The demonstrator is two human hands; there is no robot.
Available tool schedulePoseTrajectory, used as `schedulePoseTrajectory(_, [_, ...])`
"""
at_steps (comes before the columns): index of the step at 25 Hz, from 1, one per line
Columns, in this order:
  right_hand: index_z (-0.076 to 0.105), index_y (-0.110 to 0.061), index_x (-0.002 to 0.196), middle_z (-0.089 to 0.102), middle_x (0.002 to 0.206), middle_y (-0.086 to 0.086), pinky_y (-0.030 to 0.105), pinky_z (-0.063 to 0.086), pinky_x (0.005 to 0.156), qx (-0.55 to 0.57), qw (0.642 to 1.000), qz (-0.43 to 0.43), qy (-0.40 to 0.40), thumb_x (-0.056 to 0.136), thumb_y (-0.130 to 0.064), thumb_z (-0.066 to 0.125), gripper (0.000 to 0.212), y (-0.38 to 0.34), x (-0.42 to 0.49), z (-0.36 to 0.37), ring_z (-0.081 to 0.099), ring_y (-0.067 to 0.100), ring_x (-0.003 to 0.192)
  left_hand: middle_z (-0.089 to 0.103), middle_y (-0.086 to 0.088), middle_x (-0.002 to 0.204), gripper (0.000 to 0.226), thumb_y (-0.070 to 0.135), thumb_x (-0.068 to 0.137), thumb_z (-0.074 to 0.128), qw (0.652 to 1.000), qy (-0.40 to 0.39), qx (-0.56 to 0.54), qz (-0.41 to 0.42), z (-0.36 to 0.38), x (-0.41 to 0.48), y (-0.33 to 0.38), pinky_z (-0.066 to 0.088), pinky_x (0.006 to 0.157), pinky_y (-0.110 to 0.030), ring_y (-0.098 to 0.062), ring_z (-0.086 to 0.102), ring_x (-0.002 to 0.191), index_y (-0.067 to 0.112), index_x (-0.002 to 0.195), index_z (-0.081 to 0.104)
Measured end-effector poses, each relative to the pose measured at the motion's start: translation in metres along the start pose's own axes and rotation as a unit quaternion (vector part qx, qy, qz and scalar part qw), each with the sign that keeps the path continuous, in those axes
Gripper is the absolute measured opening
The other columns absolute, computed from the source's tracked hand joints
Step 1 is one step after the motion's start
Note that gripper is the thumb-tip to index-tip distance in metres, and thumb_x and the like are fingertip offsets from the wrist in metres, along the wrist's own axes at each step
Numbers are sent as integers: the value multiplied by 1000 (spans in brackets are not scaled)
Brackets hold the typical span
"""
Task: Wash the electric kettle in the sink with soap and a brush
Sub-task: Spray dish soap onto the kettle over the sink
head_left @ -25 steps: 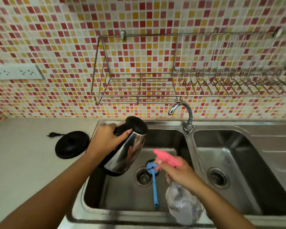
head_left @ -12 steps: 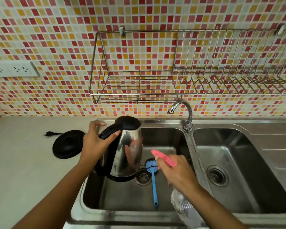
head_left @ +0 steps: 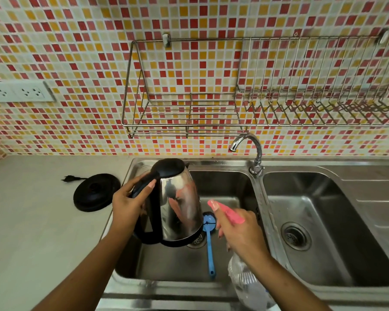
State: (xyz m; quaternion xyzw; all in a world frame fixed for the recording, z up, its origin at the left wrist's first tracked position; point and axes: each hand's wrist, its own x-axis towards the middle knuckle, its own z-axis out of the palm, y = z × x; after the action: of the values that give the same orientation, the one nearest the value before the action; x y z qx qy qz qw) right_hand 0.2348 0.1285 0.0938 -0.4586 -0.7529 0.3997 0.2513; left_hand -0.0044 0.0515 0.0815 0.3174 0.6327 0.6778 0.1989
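1. Stainless steel under a black lid, the kettle (head_left: 180,203) is close to upright over the left basin of the sink (head_left: 222,163), its bottom above the drain (head_left: 198,240). Whether it rests on the basin floor I cannot tell.
2. At the kettle's 9 o'clock, the left hand (head_left: 128,203) has fingers and thumb curled round the black handle. This grip turns the bare steel side toward 3 o'clock, probably to present it for soaping.
3. At the kettle's 4 o'clock, the right hand (head_left: 240,232) wraps round the neck of a clear spray bottle (head_left: 247,286). Its pink head aims toward 10 o'clock at the steel wall, near but not touching. This looks like the soaping step, with scrubbing not yet begun.
4. The blue brush (head_left: 209,250) lies in the same basin at the kettle's 5 o'clock. Its head is just beside the drain and its handle runs toward 6 o'clock, untouched and within easy reach.
5. The black power base (head_left: 96,192) and its plug (head_left: 68,178) sit on the counter (head_left: 32,232) at 9 o'clock, well apart from the basin, likely to stay dry.
6. The faucet (head_left: 249,147) stands at 1 o'clock, showing no running water. A wire rack (head_left: 189,113) hangs at 12 o'clock and a wall socket (head_left: 20,92) is at 10 o'clock.
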Motion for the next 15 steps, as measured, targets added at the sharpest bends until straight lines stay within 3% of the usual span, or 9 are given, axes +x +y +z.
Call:
schedulePoseTrajectory(3, [70, -30, 60, 73, 66, -3, 30, 51, 53, 46, 998, 32, -40, 83, -69, 49, 50, -9, 5, -6, 56, 2, 39, 75, -4, 108, 29, 7, 84, 71, 1000, 5, -5, -6, 2, -3, 0, 53, 96, -44, -19, 70, 105, 11, 113, 71])
schedulePoseTrajectory(5, [68, -28, 57, 72, 63, 3, 30, 50, 51, 59, 997, 22, -48, 82, -69, 51, 51, -17, 7, -8, 56, 3, 39, 74, -6, 109, 31, 8, 84, 72, 1000, 8, -10, -12, 3, -4, -1, 53, 95, -44, -22, 69, 105, 9, 115, 70])
schedulePoseTrajectory(8, [62, -47, 50, 68, 60, 12, 38, 55, 53, -12, 999, -9, -32, 82, -70, 48, 42, -16, 3, -2, 63, 21, 47, 75, -2, 105, 28, 11, 85, 72, 1000, 15, -14, -8, 5, -6, 2, 56, 89, -38, -22, 70, 101, 15, 113, 72])
schedulePoseTrajectory(10, [60, -53, 51, 67, 59, 10, 39, 56, 56, -55, 998, -21, -17, 80, -76, 43, 40, -13, 0, 2, 64, 21, 51, 76, 5, 101, 27, 11, 84, 72, 1000, 23, -15, -2, 8, -7, 5, 58, 84, -26, -13, 71, 99, 18, 110, 71])
schedulePoseTrajectory(13, [63, -22, 59, 61, 53, 4, 36, 54, 54, -83, 995, -41, -19, 80, -82, 32, 70, -10, 1, 3, 62, 16, 53, 76, 9, 97, 26, 11, 84, 72, 999, 33, -21, -4, 11, -8, 9, 56, 77, -15, -8, 71, 95, 19, 109, 71])
schedulePoseTrajectory(15, [59, -18, 58, 53, 49, 0, 33, 48, 51, -111, 991, -66, -29, 84, -79, 30, 72, -16, 3, 4, 59, 17, 54, 75, 6, 100, 27, 13, 84, 73, 999, 35, -15, -6, 12, -7, 8, 57, 79, -18, -9, 71, 97, 20, 110, 71])
